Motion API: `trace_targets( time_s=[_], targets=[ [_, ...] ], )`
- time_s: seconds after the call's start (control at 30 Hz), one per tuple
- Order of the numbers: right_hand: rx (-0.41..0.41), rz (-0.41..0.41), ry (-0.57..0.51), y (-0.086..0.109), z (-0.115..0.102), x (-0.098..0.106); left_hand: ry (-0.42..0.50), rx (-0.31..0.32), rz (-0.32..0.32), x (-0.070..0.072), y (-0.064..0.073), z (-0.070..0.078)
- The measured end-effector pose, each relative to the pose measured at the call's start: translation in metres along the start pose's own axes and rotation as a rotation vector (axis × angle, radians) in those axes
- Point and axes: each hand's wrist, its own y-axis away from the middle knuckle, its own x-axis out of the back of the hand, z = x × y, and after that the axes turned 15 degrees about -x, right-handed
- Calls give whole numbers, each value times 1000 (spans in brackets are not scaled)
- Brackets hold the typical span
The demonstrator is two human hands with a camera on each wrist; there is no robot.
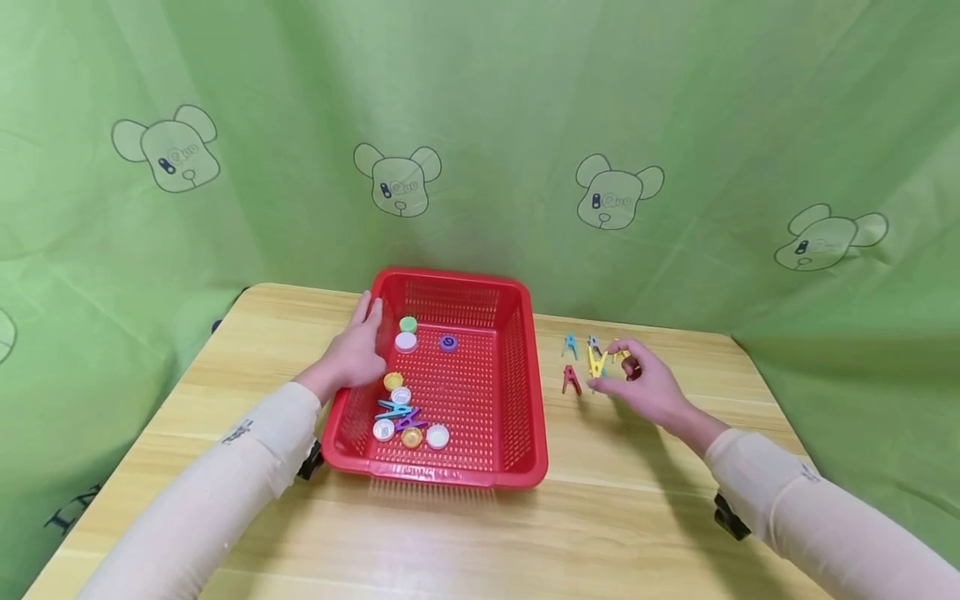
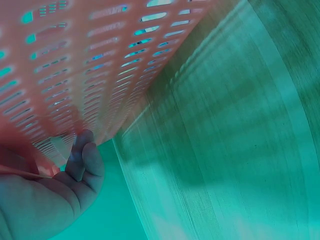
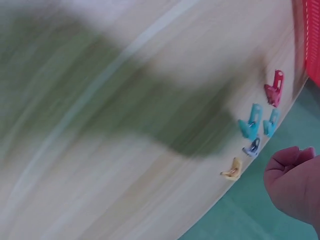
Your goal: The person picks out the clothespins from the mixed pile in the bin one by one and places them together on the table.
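Yellow clothespin (image 1: 597, 365): up between our right thumb and forefinger, just above the table (image 1: 615, 508), right of the red basket (image 1: 538, 408); it looks like plastic, so we judge it light and fairly stiff, with some spring.
Right hand (image 1: 651, 388): thumb and forefinger pinched on that clothespin, other fingers curled in; our right wrist view does not show the pinch itself.
Where to hold: across both legs, we think, with fingertips only; a hard squeeze on the spread ends would likely work the spring and could twist the clip out of our fingers.
Slip and breakage: smooth plastic may slide a little; we would not call it fragile, though thin legs could snap if bent sideways.
Clothespins on the table: a red clothespin (image 1: 572, 380), a blue clothespin (image 1: 570, 346), and a second yellow clothespin (image 1: 621, 356) lie near, so our fingers have little room.
Left hand (image 1: 357, 354): clamped over the basket's left rim, thumb inside, fingers outside; the thin, slotted wall probably flexes, and the rim seems its firmest hold.
Inside the basket: bottle caps such as the green cap (image 1: 408, 324), plus a purple clothespin (image 1: 410, 419).
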Motion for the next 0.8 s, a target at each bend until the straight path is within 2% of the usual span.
trace_targets(
  time_s=[0.27,0.8],
  targets=[
    [-68,71,32,0,28,3,-10,-8,0,-1,0,-2],
    [-141,93,42,-3,65,6,-21,-10,2,0,0,-1]
  ],
)
